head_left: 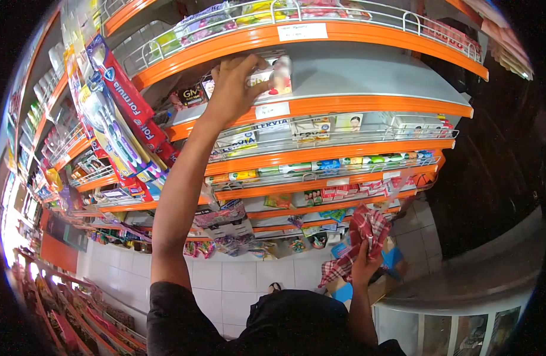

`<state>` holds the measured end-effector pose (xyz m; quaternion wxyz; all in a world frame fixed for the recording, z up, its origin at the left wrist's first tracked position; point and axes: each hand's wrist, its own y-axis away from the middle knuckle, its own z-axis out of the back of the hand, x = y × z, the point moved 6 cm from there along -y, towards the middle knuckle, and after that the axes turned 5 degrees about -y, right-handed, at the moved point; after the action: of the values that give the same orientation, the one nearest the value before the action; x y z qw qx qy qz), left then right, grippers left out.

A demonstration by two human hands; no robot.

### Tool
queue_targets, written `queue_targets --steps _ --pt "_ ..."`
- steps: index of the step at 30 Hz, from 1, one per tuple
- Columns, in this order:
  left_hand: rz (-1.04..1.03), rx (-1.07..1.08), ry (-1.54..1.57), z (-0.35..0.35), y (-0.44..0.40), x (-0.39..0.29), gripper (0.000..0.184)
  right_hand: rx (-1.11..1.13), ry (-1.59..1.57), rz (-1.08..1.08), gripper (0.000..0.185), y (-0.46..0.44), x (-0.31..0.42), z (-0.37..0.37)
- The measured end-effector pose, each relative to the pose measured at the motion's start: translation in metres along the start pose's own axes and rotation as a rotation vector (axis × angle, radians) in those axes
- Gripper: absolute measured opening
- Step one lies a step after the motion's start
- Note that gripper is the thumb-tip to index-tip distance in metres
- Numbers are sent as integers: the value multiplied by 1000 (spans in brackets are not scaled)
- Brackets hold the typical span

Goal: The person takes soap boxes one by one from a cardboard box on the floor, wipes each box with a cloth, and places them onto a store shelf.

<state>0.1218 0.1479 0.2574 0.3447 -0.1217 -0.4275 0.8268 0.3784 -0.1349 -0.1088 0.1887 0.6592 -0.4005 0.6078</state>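
Note:
My left hand (240,83) reaches up to the shelf below the top rack, its thumb and fingers on a small white box marked GIV (279,80). More small boxes, one dark and marked GIV (187,95), stand to its left. Under the hand a price label (272,110) is fixed on the orange shelf edge (374,105). Low at the right, my right hand (365,264) is closed on a red and white checked cloth (374,228). Beside that hand is an open cardboard box with blue parts (393,259).
Red Formula toothbrush packs (131,104) hang at the left. Wire rails (344,13) front some shelves. Lower shelves hold Lervia boxes (311,129) and tubes. A glass-fronted counter (451,317) stands at the lower right, and a tiled floor (237,276) lies below.

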Motion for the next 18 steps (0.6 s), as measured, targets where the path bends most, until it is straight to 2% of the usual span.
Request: queue_targets --steps 4,6,10,13,16,18 --pt "8 61 -104 6 -8 -6 40 -61 20 67 20 4 18 2" --pt "-82 49 97 0 -14 -5 34 -50 35 75 22 3 13 6" --pt "-164 19 162 2 -17 -7 32 -31 71 48 24 3 10 8" --pt "-165 37 220 2 -15 -1 32 -36 130 126 24 1 12 6" --pt "-202 17 102 0 -10 9 33 -95 70 160 26 3 9 8" --pt "-207 83 204 -8 -10 18 35 -61 115 78 26 4 -3 13"
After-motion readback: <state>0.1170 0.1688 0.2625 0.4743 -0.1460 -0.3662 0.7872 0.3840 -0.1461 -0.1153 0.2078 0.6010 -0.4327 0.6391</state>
